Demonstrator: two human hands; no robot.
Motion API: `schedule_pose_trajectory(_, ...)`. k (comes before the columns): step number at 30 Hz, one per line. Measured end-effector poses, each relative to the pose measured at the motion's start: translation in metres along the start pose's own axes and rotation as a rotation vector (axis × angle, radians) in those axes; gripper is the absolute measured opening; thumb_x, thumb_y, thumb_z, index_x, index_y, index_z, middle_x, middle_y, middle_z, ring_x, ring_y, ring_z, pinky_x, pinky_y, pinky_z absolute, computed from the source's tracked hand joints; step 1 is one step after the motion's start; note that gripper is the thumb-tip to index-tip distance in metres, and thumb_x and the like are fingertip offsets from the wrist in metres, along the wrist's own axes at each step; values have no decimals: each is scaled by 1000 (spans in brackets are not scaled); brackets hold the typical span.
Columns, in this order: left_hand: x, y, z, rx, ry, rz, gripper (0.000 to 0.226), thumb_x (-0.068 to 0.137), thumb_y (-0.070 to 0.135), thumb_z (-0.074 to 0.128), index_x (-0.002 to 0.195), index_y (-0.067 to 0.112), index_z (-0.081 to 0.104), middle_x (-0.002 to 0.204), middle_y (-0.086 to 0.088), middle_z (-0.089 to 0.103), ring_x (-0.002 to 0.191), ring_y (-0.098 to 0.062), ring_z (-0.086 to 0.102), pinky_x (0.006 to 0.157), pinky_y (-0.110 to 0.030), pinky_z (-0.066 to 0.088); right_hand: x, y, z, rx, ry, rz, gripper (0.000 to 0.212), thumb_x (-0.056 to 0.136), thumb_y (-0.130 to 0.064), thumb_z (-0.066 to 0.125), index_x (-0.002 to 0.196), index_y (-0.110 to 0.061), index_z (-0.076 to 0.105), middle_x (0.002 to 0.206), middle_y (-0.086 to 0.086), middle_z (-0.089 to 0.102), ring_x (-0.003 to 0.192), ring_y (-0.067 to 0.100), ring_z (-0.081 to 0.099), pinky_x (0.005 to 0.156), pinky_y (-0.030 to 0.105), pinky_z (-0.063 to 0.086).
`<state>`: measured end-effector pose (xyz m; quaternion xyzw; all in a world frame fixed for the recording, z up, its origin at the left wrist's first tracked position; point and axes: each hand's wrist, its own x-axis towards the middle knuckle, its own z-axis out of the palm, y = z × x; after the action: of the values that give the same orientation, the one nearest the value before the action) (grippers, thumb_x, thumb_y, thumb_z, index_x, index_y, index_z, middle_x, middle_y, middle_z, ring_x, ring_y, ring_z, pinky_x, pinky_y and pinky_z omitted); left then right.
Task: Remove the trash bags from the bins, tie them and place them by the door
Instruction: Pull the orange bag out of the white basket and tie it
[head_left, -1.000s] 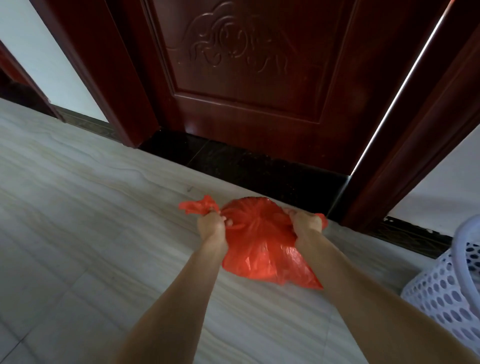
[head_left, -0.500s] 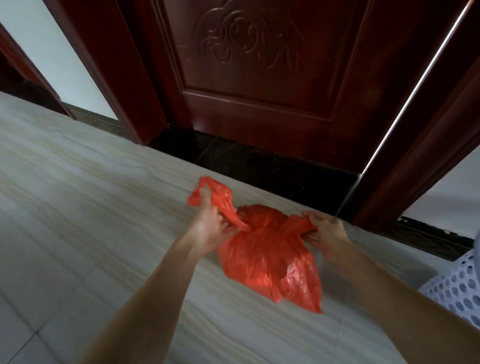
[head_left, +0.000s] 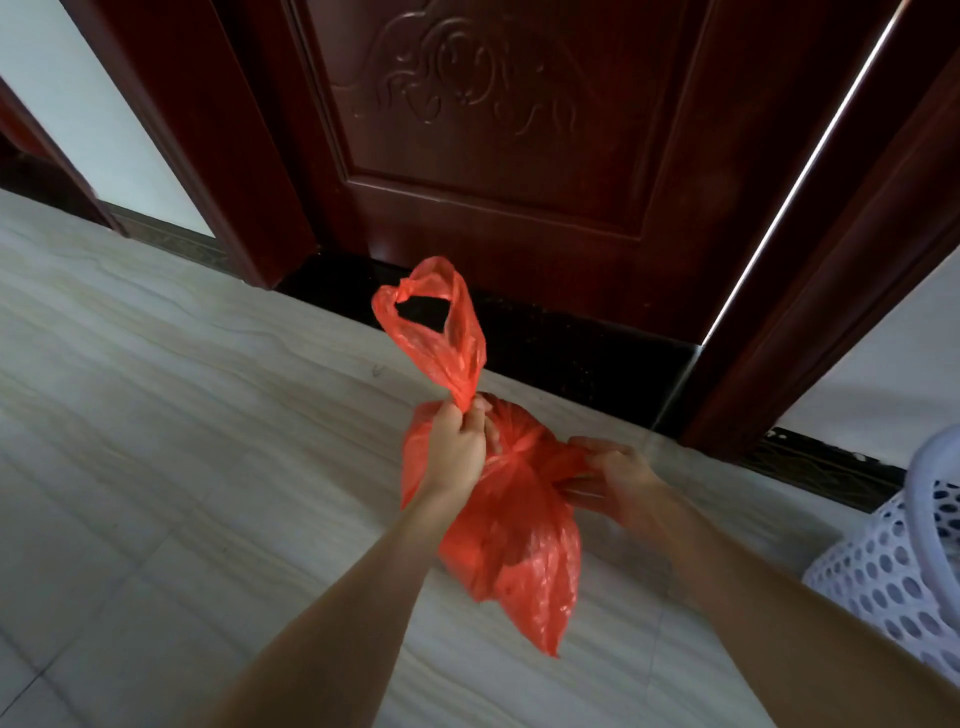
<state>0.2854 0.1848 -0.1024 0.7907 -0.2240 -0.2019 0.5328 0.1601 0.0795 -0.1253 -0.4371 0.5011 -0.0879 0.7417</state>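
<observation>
Red plastic trash bag, down on the pale floor tiles just before the dark carved door. Left hand pinching one handle loop and drawing it upward; right hand curled round the other handle, pulled sideways. Likely opposed so as to cinch the knot. White perforated basket at right. No writing legible anywhere.

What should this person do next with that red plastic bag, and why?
Probably cross the raised handle loop over toward the other handle and pull snug. The left hand pinches that loop upright above the thin red plastic trash bag, the right hand grips the opposite handle low, and the bag already lies by the dark carved wooden door.
</observation>
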Motion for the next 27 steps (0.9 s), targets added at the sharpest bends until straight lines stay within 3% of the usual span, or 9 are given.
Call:
schedule_pose_trajectory(4, 3, -2, 12, 412, -83, -24, 23, 96, 12, 39, 113, -1, 48, 107, -29, 62, 103, -40, 59, 85, -42, 41, -2, 2, -1, 5, -91, 44, 39, 86, 6, 36, 116, -7, 59, 85, 9, 65, 80, 22, 61, 71, 33, 51)
schedule_pose_trajectory(9, -2, -2, 8, 693, -510, -156, 98, 80, 53, 55, 148, 15, -4, 151, -18, 26, 137, -32, 32, 111, -40, 27, -2, -19, -5, 217, -121, -29, 33, 83, -1, 33, 85, -12, 64, 85, 3, 60, 80, 14, 54, 70, 26, 44)
schedule_pose_trajectory(12, -3, -7, 13, 919, -516, -164, 123, 64, 80, 51, 148, 18, -13, 153, -19, 19, 138, -33, 30, 111, -43, 26, -7, -33, -11, 275, -214, -106, 30, 73, -1, 34, 57, -9, 59, 67, 6, 61, 72, 21, 55, 76, 30, 44)
schedule_pose_trajectory(15, -8, -9, 21, 1103, -392, -144, 109, 73, 82, 35, 149, 13, -3, 146, -20, 32, 130, -35, 41, 104, -43, 33, -17, -44, -9, 176, -444, -110, 22, 61, -8, 36, 43, -12, 49, 58, 5, 57, 69, 24, 58, 86, 39, 44)
schedule_pose_trajectory(18, -6, -11, 22, 1099, -355, -104, 75, 91, 61, 25, 148, 14, 14, 141, -18, 41, 125, -36, 46, 100, -42, 36, -15, -51, -9, 353, -413, -128, 18, 56, -10, 43, 39, -13, 49, 62, 7, 61, 66, 25, 62, 76, 37, 51)
schedule_pose_trajectory(20, -4, -10, 16, 1000, -390, -65, 57, 95, 50, 23, 141, 16, 33, 136, -16, 50, 123, -36, 50, 100, -40, 38, -5, -52, -12, 495, -211, -187, 18, 67, -6, 47, 52, -14, 55, 77, 10, 68, 73, 24, 66, 70, 31, 53)
schedule_pose_trajectory(23, -4, -10, 0, 808, -443, -36, 50, 97, 47, 29, 132, 18, 49, 136, -15, 52, 126, -31, 47, 103, -33, 36, 9, -46, -18, 109, 106, -220, 19, 90, -15, 48, 104, -21, 58, 114, 5, 60, 100, 22, 56, 77, 33, 48)
schedule_pose_trajectory(25, -4, -14, -11, 709, -458, -10, 47, 94, 46, 40, 132, 20, 50, 138, -12, 51, 128, -27, 46, 104, -30, 34, 14, -34, -17, -115, 100, -114, 55, 86, -35, 59, 136, -26, 39, 122, 0, 50, 108, 22, 49, 85, 37, 47)
schedule_pose_trajectory(27, -3, -21, -16, 592, -459, 0, 47, 88, 48, 53, 127, 23, 55, 134, -10, 55, 125, -25, 50, 106, -34, 38, 15, -28, -9, -171, 25, -6, 70, 79, -53, 61, 138, -23, 36, 123, 1, 51, 106, 22, 53, 83, 37, 49)
